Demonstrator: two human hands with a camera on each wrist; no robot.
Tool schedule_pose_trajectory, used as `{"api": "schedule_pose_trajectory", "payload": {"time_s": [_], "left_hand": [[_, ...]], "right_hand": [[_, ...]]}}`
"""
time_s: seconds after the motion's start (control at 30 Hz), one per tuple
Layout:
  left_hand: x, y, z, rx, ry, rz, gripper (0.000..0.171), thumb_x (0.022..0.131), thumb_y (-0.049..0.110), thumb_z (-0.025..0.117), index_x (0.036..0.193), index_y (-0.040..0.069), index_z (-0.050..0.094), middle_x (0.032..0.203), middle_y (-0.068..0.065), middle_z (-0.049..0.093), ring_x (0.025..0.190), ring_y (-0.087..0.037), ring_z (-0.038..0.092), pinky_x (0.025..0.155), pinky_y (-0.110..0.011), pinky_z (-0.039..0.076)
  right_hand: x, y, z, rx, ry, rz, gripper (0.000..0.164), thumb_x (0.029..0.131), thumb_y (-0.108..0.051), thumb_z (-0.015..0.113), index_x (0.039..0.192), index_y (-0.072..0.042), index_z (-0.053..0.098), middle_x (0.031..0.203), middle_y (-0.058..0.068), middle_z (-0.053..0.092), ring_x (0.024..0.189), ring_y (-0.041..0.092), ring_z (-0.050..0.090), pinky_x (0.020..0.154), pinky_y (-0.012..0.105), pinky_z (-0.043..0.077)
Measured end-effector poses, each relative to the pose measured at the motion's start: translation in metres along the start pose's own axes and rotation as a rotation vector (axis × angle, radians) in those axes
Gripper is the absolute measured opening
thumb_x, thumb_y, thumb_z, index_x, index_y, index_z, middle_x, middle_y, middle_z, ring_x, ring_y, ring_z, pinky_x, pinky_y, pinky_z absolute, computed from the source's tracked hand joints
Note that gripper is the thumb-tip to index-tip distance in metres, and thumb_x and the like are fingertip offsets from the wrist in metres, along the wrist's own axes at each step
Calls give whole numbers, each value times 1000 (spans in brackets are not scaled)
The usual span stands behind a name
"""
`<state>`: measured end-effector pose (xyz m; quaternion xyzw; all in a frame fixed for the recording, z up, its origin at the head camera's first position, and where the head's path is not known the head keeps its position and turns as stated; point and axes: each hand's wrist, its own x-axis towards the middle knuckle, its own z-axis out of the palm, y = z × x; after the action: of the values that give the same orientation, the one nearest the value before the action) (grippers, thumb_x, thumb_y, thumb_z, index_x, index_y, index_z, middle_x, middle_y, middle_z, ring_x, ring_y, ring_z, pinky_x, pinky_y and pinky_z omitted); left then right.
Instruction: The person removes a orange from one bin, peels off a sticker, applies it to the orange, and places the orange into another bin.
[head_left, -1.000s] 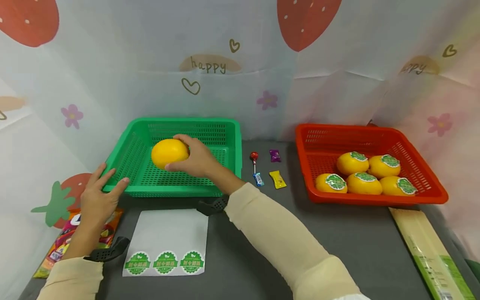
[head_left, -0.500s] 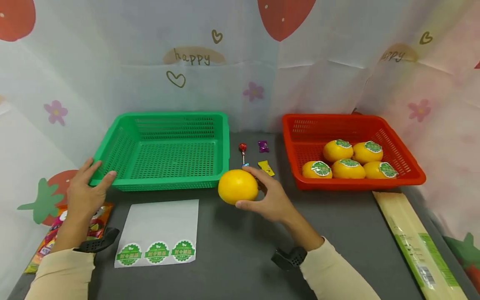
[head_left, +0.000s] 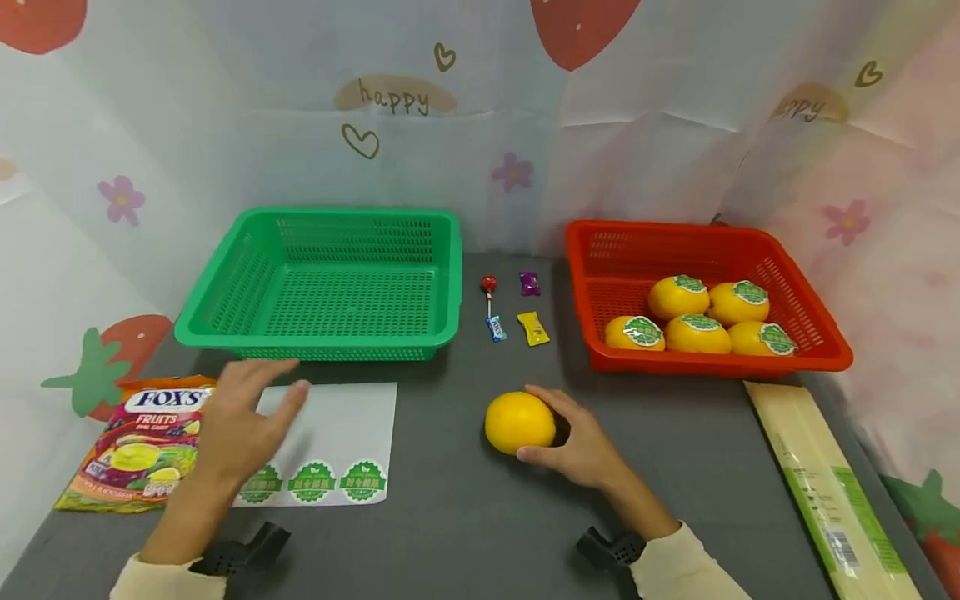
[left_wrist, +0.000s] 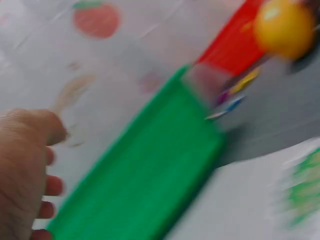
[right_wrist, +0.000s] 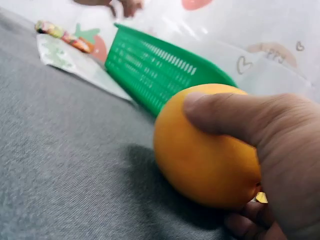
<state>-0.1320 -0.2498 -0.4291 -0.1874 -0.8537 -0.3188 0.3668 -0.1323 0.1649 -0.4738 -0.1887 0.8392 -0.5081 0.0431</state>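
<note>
My right hand [head_left: 581,442] grips a plain yellow-orange orange [head_left: 519,423] from its right side, low over the grey table in front of the candies. In the right wrist view the thumb lies across the top of the orange [right_wrist: 200,150], with fingertips showing beneath it. My left hand [head_left: 247,417] hovers with fingers spread and nothing in them, overlapping the left side of a white sticker sheet [head_left: 352,425]. Three round green-and-white stickers [head_left: 311,481] line the sheet's near edge, one partly behind the hand. Behind the sheet stands a green basket [head_left: 318,342] with nothing in it.
At right, a red basket [head_left: 817,321] holds several oranges [head_left: 697,335] bearing green stickers. Between the baskets lie a lollipop [head_left: 488,285] and small wrapped candies [head_left: 533,328]. A candy bag [head_left: 138,450] sits at far left, a long pale-green package [head_left: 832,483] at right.
My right hand has carried the orange out of the green basket, rightward and toward me, down near the table. The left hand has let go of the basket's rim and moved right over the sheet.
</note>
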Motion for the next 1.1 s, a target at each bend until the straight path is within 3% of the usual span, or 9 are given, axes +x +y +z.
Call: {"api": "schedule_pose_trajectory", "payload": {"time_s": [0.07,0.17,0.27,0.37,0.5,0.77,0.9,1.0,1.1], "left_hand": [[-15,12,10,-47,-132,-5,28,80,17,73,101,-1,72,97,-11,67,94,-32,57,79,-41,41],[-38,22,22,-68,-291,-59,27,76,8,76,101,0,72,100,-7,65,98,-29,56,82,-43,42],[-56,26,29,-71,-400,-123,26,77,10,76,101,-1,72,105,-8,62,102,-31,53,85,-50,40],[-69,27,34,-38,-466,-124,29,77,15,77,102,0,73,111,-10,60,106,-33,51,85,-55,37],[-76,26,37,6,-468,-54,32,73,18,78,101,2,74,114,-13,58,108,-36,49,81,-58,35],[-77,26,39,-25,-407,44,26,71,15,81,95,9,75,113,-16,56,105,-38,48,79,-57,33],[-76,27,40,-23,-365,94,24,82,31,74,92,10,74,103,-14,54,91,-36,48,72,-51,33],[-77,29,42,3,-341,134,43,94,48,57,91,9,75,94,-10,52,82,-31,46,68,-49,33],[-79,29,42,52,-368,135,40,94,44,58,93,8,76,91,-6,52,81,-28,48,68,-51,35]], "right_hand": [[0,4,2,8,-1,-7,78,73,-23,86,141,-12,50,129,1,54,113,21,49,99,51,36],[0,5,3,9,-8,-19,78,74,-18,85,142,-11,48,132,4,52,115,24,48,100,52,35],[-1,0,2,9,-25,-17,79,75,-15,84,144,-8,45,135,9,49,117,27,47,101,53,34],[-4,-15,0,20,-34,-15,77,76,-10,83,143,-5,45,134,13,49,116,30,48,101,54,34],[-7,-30,-5,29,-39,-17,75,77,-8,82,142,-3,46,133,14,50,115,30,48,100,53,35],[-8,-32,-7,44,-38,-17,75,77,-8,81,142,-4,45,133,15,50,116,31,47,101,54,33],[-7,-32,-7,42,-39,-17,75,77,-9,82,142,-4,45,133,14,50,116,30,48,101,53,34],[-7,-31,-7,42,-40,-16,75,77,-9,82,143,-4,45,132,14,50,116,30,48,101,52,34],[-7,-31,-8,43,-43,-10,75,77,-9,81,143,-4,45,133,15,50,116,30,47,102,53,33]]}}
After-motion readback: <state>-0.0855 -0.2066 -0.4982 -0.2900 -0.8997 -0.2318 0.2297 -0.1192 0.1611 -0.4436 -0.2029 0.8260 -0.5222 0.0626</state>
